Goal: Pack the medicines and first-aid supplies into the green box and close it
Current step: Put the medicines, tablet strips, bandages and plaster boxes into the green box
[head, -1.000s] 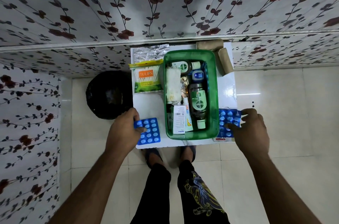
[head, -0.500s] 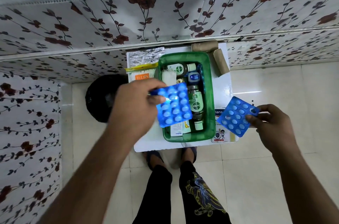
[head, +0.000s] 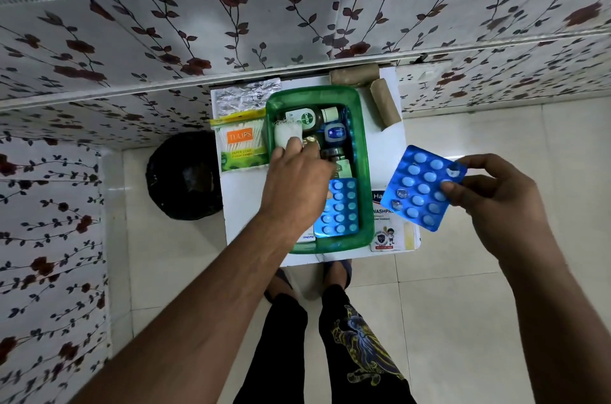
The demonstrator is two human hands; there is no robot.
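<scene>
The left hand (head: 294, 185) is hovering over the green box (head: 363, 172), blocking its middle; bottles, gauze and a blue blister strip (head: 340, 208) are crowding the inside. A cotton swab pack (head: 241, 145) is flanking the box's left, 2 brown rolls (head: 383, 102) its far right. Bare tabletop (head: 244, 202) is lying open near-left.

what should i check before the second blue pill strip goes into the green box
1. Second blue strip gripped in right hand: ok.
2. First blue strip lying inside green box: ok.
3. Left hand out of the box: not ok, its fingers reach among the contents.
4. Box open: ok, no lid on it.
5. Room above the Dettol bottle for another strip: cannot tell.
6. Everything else packed: not ok, cotton swab pack lies outside on the table.
</scene>
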